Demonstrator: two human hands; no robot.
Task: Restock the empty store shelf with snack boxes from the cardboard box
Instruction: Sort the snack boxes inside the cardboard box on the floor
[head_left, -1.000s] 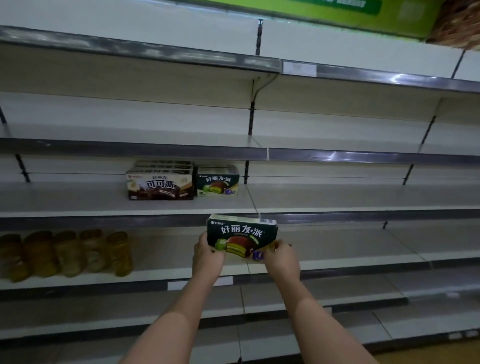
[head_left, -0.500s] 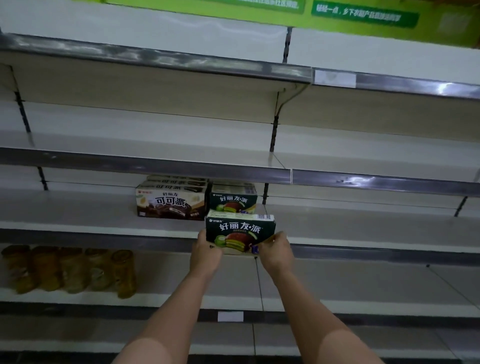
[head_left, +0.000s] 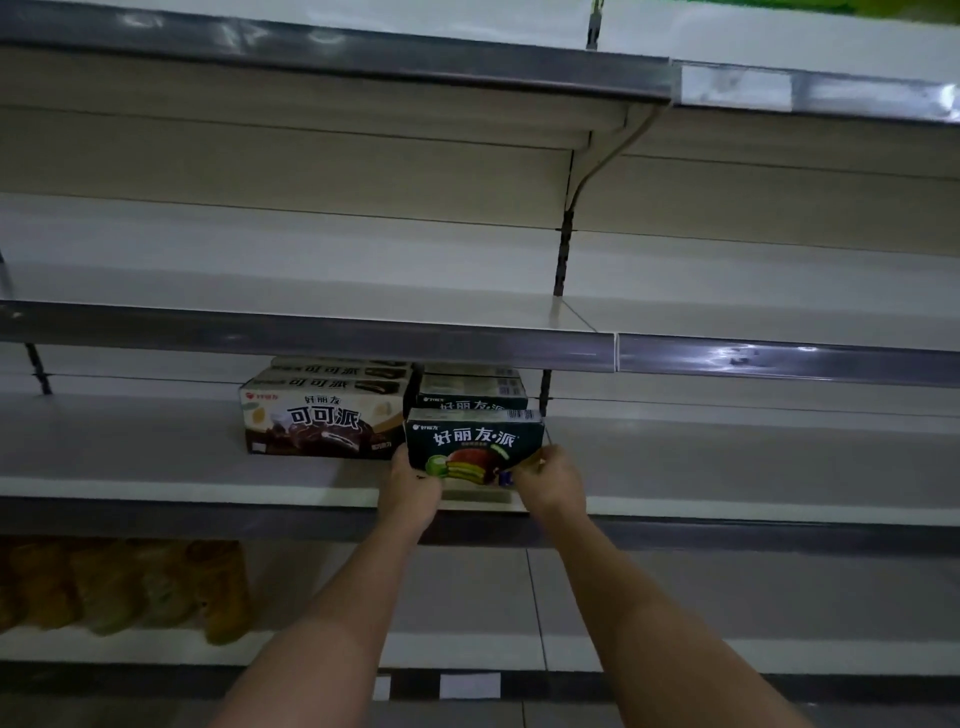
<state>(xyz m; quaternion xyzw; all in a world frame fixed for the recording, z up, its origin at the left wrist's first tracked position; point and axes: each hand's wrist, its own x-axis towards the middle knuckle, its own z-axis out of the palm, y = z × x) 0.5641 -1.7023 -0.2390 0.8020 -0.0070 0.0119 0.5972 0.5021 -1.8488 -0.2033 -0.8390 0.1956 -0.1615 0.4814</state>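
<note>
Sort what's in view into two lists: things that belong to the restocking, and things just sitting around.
Restocking:
green snack box, held by left hand and right hand
green boxes behind it
brown cocoa-pie boxes
middle shelf

Just there:
amber jars on the shelf below
blank price tags

Blurred beyond telling: yellowish packages (head_left: 124, 587) at the lower shelf's left end. Mostly hidden behind the held green box (head_left: 474, 446): a second green box (head_left: 470, 397).
</note>
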